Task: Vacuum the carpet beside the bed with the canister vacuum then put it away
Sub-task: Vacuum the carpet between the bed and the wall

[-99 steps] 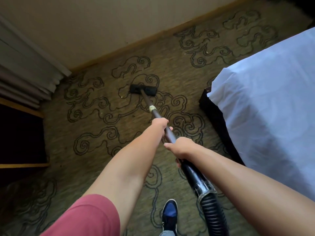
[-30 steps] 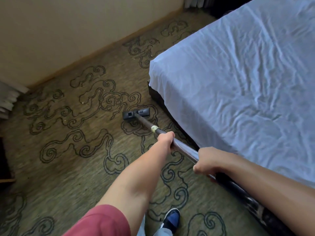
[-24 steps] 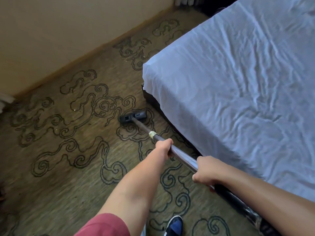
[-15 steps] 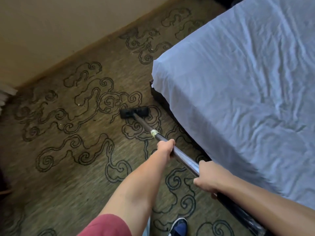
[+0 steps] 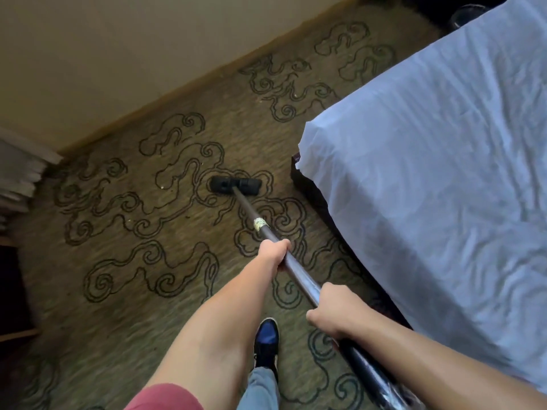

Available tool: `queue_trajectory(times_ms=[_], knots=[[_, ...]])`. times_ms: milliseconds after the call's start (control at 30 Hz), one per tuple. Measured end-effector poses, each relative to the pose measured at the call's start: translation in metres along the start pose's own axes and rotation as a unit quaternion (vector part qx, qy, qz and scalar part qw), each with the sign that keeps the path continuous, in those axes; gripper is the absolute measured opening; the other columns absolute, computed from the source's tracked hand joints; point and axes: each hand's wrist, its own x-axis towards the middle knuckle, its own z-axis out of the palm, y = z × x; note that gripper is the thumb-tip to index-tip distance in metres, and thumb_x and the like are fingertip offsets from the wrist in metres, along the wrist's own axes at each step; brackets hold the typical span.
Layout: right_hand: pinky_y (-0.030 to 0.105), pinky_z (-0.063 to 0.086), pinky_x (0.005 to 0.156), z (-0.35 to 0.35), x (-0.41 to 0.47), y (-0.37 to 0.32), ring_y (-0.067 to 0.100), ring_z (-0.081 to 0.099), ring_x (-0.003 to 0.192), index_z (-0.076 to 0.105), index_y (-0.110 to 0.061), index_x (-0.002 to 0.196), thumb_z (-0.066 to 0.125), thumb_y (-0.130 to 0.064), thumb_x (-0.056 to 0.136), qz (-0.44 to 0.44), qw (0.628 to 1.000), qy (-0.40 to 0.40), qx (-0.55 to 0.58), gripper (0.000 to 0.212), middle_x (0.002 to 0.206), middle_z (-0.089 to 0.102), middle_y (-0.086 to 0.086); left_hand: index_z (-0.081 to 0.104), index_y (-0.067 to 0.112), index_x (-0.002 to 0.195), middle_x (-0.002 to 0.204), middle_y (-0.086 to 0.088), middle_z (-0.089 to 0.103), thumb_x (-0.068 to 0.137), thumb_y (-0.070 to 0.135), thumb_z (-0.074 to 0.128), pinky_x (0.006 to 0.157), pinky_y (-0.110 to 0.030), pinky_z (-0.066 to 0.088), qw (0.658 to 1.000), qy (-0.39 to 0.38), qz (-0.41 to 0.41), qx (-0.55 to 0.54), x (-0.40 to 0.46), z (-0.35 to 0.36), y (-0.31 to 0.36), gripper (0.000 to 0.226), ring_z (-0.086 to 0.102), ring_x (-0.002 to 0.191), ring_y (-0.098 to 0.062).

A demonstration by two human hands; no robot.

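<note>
- closest in, a red sleeve (image 5: 165, 396) on the left arm, and a blue and black shoe (image 5: 266, 340) planted on the carpet (image 5: 124, 306) between the two forearms.
- right hand (image 5: 336, 312) is wrapped tight around the vacuum wand (image 5: 299, 275) at its nearer, darker end, knuckles up, thumb side facing left.
- the wand's black lower section runs off the bottom right corner under the right forearm; the canister itself is out of shot.
- left hand (image 5: 273, 253) is clamped on the shiny metal stretch further up the wand, arm almost straight.
- just past that hand, a pale band (image 5: 260, 224) rings the tube.
- the wand slants up and left to the floor head (image 5: 236, 184), black and flat on the carpet, sitting across a dark swirl in the pattern.
- the head is beside the bed (image 5: 444, 179), near its corner but not touching it; white sheet, dark base below.
- small pale specks dot the carpet left of the head.
- beyond, the wooden skirting and cream wall (image 5: 103, 54), with curtain folds (image 5: 17, 179) at the left edge.
</note>
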Motion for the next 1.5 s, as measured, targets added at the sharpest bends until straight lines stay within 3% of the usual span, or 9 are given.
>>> queue_trajectory(times_ms=[300, 500, 833, 933, 1033, 1133, 1200, 1367, 1500], knots=[[0.027, 0.048, 0.072, -0.030, 0.061, -0.107, 0.033, 0.069, 0.103, 0.065, -0.005, 0.112, 0.062, -0.031, 0.084, -0.036, 0.999, -0.006, 0.032, 0.038, 0.114, 0.071, 0.015, 0.054, 0.000, 0.101, 0.101, -0.019, 0.062, 0.083, 0.014, 0.071, 0.077, -0.040, 0.055, 0.999, 0.034, 0.012, -0.002, 0.068, -0.079, 0.066, 0.029, 0.068, 0.089, -0.035], [0.036, 0.060, 0.076, -0.044, 0.085, -0.152, 0.036, 0.074, 0.092, 0.051, -0.011, 0.076, 0.059, -0.021, 0.079, -0.041, 0.996, -0.043, 0.066, 0.012, 0.098, 0.074, 0.016, 0.050, 0.001, 0.109, 0.118, -0.024, 0.068, 0.082, 0.009, 0.071, 0.084, -0.040, 0.058, 0.999, 0.044, 0.005, -0.028, 0.102, -0.108, 0.092, 0.035, 0.070, 0.098, -0.037], [0.017, 0.042, 0.033, -0.080, 0.119, -0.225, 0.022, 0.063, 0.034, 0.054, -0.001, 0.086, 0.057, -0.012, 0.082, -0.036, 0.990, -0.061, 0.120, 0.012, 0.036, 0.058, 0.004, 0.051, -0.009, 0.126, 0.115, -0.031, 0.067, 0.087, 0.006, 0.072, 0.087, -0.053, 0.060, 0.990, 0.038, 0.005, -0.138, 0.121, -0.159, 0.145, 0.047, 0.071, 0.100, -0.043], [0.022, 0.049, 0.037, -0.072, 0.130, -0.238, 0.025, 0.068, 0.044, 0.054, -0.001, 0.085, 0.056, -0.014, 0.084, -0.033, 0.993, -0.051, 0.102, 0.013, 0.048, 0.066, 0.007, 0.052, 0.003, 0.094, 0.076, -0.016, 0.056, 0.091, 0.013, 0.072, 0.045, -0.028, 0.053, 0.999, -0.033, 0.015, -0.003, 0.116, -0.181, 0.152, 0.023, 0.060, 0.051, -0.024], [0.033, 0.062, 0.064, -0.058, 0.136, -0.245, 0.029, 0.077, 0.076, 0.057, -0.003, 0.086, 0.055, -0.016, 0.084, -0.040, 0.997, -0.036, 0.054, 0.014, 0.089, 0.077, 0.013, 0.045, 0.005, 0.082, 0.077, -0.015, 0.055, 0.091, 0.017, 0.073, 0.034, -0.027, 0.049, 0.983, -0.064, 0.042, 0.169, 0.113, -0.190, 0.155, 0.032, 0.058, 0.043, -0.022], [0.035, 0.062, 0.077, -0.049, 0.138, -0.244, 0.031, 0.076, 0.094, 0.064, -0.002, 0.106, 0.055, -0.017, 0.083, -0.041, 0.998, -0.036, 0.024, 0.029, 0.108, 0.075, 0.015, 0.042, -0.001, 0.128, 0.122, -0.020, 0.057, 0.089, 0.030, 0.076, 0.040, -0.035, 0.052, 0.967, -0.058, 0.062, 0.241, 0.107, -0.186, 0.146, 0.060, 0.070, 0.077, -0.034], [0.034, 0.060, 0.079, -0.050, 0.137, -0.240, 0.029, 0.074, 0.098, 0.064, -0.006, 0.108, 0.056, -0.020, 0.084, -0.049, 0.998, -0.025, 0.001, 0.029, 0.112, 0.074, 0.013, 0.012, 0.013, 0.159, 0.144, -0.020, 0.050, 0.093, 0.040, 0.067, 0.046, -0.037, 0.054, 0.965, -0.052, 0.075, 0.247, 0.104, -0.183, 0.135, 0.090, 0.067, 0.083, -0.032], [0.030, 0.056, 0.075, -0.047, 0.116, -0.219, 0.027, 0.074, 0.100, 0.063, -0.010, 0.105, 0.056, -0.019, 0.083, -0.048, 0.997, -0.013, -0.057, 0.025, 0.113, 0.074, 0.011, -0.005, 0.015, 0.159, 0.109, -0.021, 0.058, 0.094, 0.036, 0.059, 0.052, -0.045, 0.061, 0.964, -0.086, 0.039, 0.247, 0.081, -0.171, 0.123, 0.094, 0.074, 0.061, -0.038], [0.024, 0.051, 0.059, -0.036, 0.089, -0.189, 0.024, 0.073, 0.079, 0.062, -0.011, 0.100, 0.056, -0.020, 0.081, -0.032, 0.998, -0.025, -0.056, 0.022, 0.091, 0.072, 0.005, -0.008, 0.011, 0.155, 0.121, -0.041, 0.061, 0.099, 0.034, 0.056, 0.058, -0.051, 0.061, 0.965, -0.120, -0.005, 0.231, 0.050, -0.154, 0.107, 0.088, 0.072, 0.066, -0.044]])
